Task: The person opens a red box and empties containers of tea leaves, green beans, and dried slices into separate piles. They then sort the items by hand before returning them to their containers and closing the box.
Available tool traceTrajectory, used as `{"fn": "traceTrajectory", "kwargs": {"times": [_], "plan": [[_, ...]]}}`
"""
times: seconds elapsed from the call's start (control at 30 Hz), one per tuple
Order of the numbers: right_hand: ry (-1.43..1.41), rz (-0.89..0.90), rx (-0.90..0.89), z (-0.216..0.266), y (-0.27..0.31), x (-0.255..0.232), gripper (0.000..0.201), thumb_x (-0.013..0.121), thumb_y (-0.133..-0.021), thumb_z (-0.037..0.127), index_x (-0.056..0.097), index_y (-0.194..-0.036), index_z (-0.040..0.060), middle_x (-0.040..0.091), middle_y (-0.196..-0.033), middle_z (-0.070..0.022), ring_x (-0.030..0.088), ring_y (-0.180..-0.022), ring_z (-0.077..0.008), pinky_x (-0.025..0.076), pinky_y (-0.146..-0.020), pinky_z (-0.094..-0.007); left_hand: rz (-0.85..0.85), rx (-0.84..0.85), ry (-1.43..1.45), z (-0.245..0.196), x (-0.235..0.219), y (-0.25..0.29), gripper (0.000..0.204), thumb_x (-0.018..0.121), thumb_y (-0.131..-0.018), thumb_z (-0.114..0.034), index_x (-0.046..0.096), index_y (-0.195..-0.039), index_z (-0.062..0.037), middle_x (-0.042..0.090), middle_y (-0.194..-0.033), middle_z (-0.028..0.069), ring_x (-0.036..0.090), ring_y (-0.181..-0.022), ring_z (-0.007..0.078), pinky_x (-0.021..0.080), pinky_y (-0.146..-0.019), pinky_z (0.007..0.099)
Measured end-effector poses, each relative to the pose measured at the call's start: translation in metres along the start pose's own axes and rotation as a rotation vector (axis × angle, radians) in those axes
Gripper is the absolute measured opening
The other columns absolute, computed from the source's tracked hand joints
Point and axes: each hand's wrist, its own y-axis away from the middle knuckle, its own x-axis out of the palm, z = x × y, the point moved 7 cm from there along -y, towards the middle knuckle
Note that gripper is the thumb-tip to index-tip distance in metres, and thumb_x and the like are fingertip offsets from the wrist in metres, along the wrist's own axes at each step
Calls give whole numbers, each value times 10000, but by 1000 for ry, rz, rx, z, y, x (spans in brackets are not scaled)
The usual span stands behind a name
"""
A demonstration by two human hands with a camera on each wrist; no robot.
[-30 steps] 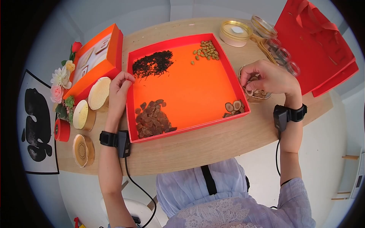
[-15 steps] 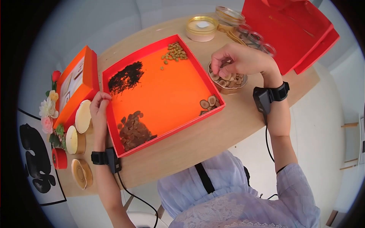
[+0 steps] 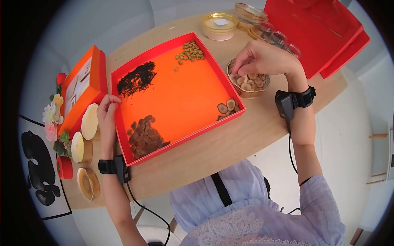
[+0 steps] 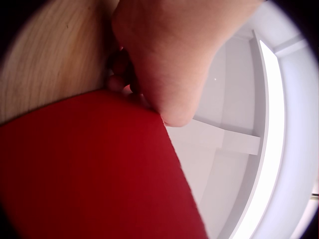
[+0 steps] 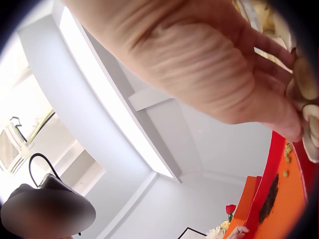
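My left hand [image 3: 108, 117] grips the left wall of a shallow red box [image 3: 186, 143] with an orange floor. Thumb and curled fingers meet at its red edge in the left wrist view. On the right, my right hand [image 3: 266, 61] is over a bowl [image 3: 248, 95] of dried brown-rimmed slices, fingertips down among them. The right wrist view has its thumb and fingers pinching dried slices [image 5: 304, 82]. Four corners of the box bear heaps: dark shreds [image 3: 137, 78], greenish-yellow balls [image 3: 193, 51], flat brown pieces [image 3: 143, 137] and a few slices [image 3: 227, 107].
Left of the box stand an orange box [image 3: 98, 76], artificial flowers [image 3: 52, 114], several cups such as a pale one [image 3: 90, 123], and a red round container [image 3: 64, 167]. Behind are a gold-rimmed tub [image 3: 219, 28], glass jars [image 3: 278, 39] and a red bag [image 3: 316, 37].
The head view has swung, shifting the table scene leftward. My right fingers stay at the bowl, moving slightly among the slices. My left hand keeps its hold on the box wall.
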Motion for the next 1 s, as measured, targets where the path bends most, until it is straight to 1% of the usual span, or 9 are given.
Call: {"fn": "traceTrajectory", "kwargs": {"times": [0.2,0.37,0.43,0.5,0.53,0.63,0.67,0.77,1.0], "plan": [[121,-122,-66,8,-1,-9,129,771,-854,59,784,-974,13,760,-859,-67,694,-808,-151,539,-760,-289,0,-67,58,6,0,1,98,499,-937,-16,590,-911,-43,532,-855,-46,468,-810,29,366,-738,189],[11,73,-188,48,9,25,134,805,-827,82,759,-925,3,731,-892,-73,680,-823,-182,534,-751,-321,-5,-54,10,2,0,1,96,502,-939,-20,590,-911,-45,537,-857,-48,472,-810,27,370,-739,189],[38,56,-330,53,9,44,187,748,-855,172,761,-903,-8,744,-837,-100,700,-786,-225,539,-704,-348,-5,-37,13,1,0,1,93,503,-939,-23,590,-913,-44,540,-859,-48,478,-817,29,373,-745,190],[319,-86,-414,64,12,58,225,754,-860,216,749,-886,-8,732,-837,-125,701,-819,-301,536,-763,-396,-9,-34,18,0,1,0,92,504,-939,-23,590,-915,-43,541,-861,-47,480,-819,30,374,-748,190],[348,-62,-300,66,12,62,315,740,-883,303,726,-825,-7,711,-809,-154,683,-810,-352,520,-807,-429,-10,-32,29,0,1,1,91,505,-939,-24,591,-916,-42,542,-862,-47,482,-820,30,376,-750,191],[418,16,-269,67,11,78,398,712,-909,374,703,-774,-1,691,-754,-167,665,-757,-360,505,-811,-435,-10,-54,38,-3,2,2,87,506,-938,-24,590,-920,-39,544,-862,-45,481,-817,31,373,-744,191],[454,-72,-345,67,14,81,463,678,-930,426,685,-748,1,672,-702,-170,646,-706,-365,500,-809,-428,-17,-55,37,-3,2,2,87,506,-938,-24,590,-920,-39,544,-862,-45,481,-817,31,373,-744,191],[494,-54,-312,74,19,81,491,671,-931,446,698,-748,-9,657,-660,-170,644,-693,-364,499,-824,-422,-20,-93,80,0,2,3,85,507,-936,-24,589,-917,-36,545,-863,-42,479,-813,30,368,-735,192],[377,190,-194,78,23,82,574,618,-949,551,699,-836,-6,692,-746,-169,650,-784,-375,519,-811,-447,-20,-63,55,2,2,2,79,514,-929,-37,591,-911,-34,544,-858,-37,473,-808,39,371,-740,208]]}}
